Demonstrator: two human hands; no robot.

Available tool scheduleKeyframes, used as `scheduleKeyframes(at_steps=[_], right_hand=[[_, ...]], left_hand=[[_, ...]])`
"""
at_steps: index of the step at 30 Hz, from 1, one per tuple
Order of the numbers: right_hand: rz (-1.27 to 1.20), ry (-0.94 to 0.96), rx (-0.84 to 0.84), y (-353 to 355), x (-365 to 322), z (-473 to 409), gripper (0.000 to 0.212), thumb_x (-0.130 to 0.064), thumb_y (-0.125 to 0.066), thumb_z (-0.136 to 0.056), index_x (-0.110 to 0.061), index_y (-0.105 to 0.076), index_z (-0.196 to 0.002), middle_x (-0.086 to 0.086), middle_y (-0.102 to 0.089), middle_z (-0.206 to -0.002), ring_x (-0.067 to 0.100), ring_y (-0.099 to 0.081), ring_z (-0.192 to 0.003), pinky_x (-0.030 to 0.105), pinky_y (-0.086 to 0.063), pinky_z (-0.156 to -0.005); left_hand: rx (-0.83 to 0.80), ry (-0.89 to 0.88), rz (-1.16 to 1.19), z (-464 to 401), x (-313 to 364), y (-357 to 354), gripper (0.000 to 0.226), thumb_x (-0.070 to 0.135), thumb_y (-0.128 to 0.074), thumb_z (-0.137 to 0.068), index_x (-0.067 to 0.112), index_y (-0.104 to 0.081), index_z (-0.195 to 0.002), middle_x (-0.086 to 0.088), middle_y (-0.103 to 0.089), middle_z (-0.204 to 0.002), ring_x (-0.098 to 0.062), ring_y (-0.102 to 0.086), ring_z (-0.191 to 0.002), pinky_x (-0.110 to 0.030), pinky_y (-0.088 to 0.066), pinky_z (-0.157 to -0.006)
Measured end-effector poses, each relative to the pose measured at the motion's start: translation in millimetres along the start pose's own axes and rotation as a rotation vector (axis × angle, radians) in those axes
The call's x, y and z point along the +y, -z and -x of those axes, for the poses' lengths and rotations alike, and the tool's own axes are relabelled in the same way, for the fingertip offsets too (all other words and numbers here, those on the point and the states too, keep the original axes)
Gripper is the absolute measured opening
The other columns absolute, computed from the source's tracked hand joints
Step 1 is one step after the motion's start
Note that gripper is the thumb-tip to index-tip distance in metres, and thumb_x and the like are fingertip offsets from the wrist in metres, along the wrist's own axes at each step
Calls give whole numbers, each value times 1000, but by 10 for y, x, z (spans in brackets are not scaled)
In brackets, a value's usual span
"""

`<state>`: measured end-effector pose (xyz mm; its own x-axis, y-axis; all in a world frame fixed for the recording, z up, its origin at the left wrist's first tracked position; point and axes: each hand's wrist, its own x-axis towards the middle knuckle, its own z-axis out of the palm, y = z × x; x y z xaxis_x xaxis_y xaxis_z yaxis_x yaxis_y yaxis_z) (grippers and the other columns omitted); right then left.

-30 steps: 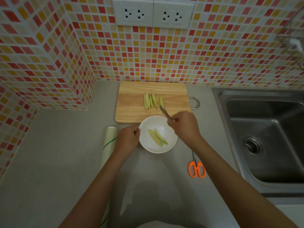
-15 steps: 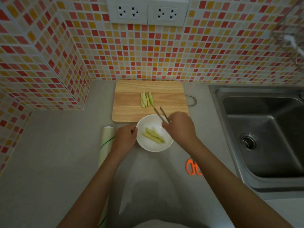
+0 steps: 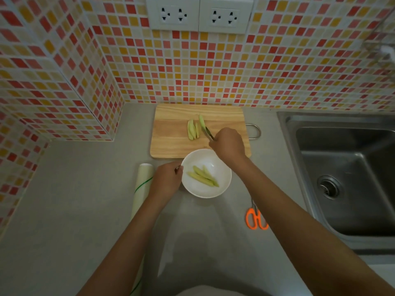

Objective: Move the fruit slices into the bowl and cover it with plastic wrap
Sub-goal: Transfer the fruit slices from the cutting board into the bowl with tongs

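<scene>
Right hand [image 3: 228, 144] gripped tongs [image 3: 208, 133]; their tips touched the nearest slice [image 3: 202, 123], lying lengthwise away from the bowl [image 3: 190, 161]. Left hand [image 3: 167, 179] clasped its rim.

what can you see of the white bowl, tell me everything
The white bowl is round, smooth and glossy, likely ceramic. It stands upright on the grey counter, just in front of the wooden cutting board. About three pale green fruit slices lie inside. The left hand steadies its left rim.
</scene>
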<state>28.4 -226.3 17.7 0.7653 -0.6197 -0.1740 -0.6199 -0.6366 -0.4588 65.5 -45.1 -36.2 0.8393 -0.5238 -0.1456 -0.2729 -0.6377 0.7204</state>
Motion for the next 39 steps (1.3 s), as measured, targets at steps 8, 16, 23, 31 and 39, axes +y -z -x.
scheduleKeyframes(at_steps=[8,16,23,31,39], right_hand=[[30,33,-153,207,301,1185,24,-25,-64,-79,-14,-62,-58,2,-53,-59,19,-53,-61,22,-28,-46],[141,56,-88,267,169,980,30,-37,-64,-82,-7,-68,-78,4,-57,-65,25,-59,-67,25,-32,-52],[50,7,-37,108,-199,21,39,-20,-65,-81,-15,-37,-54,-2,-40,-56,23,-50,-65,24,-24,-43],[77,-63,-88,-174,-163,-305,33,-12,-62,-83,-14,-41,-58,-1,-42,-60,23,-51,-70,24,-24,-42],[-143,-49,-45,52,-29,60,31,-16,-67,-79,-1,-54,-56,5,-45,-51,18,-43,-50,25,-27,-46]], left_hand=[[8,9,-3,-4,-6,-14,27,15,-48,-95,5,-72,-102,-12,-74,-95,-28,-66,-89,-36,-47,-78],[-3,6,-17,0,7,5,28,15,-47,-96,2,-71,-100,-15,-73,-94,-29,-65,-88,-38,-47,-76],[-9,7,6,6,10,9,27,14,-47,-96,5,-72,-102,-13,-73,-93,-27,-64,-87,-32,-43,-73],[4,15,22,9,8,1,27,14,-47,-96,5,-72,-105,-14,-74,-95,-28,-65,-88,-36,-48,-78],[-9,20,15,12,22,14,28,14,-47,-96,2,-71,-103,-15,-73,-95,-31,-66,-88,-39,-49,-78]])
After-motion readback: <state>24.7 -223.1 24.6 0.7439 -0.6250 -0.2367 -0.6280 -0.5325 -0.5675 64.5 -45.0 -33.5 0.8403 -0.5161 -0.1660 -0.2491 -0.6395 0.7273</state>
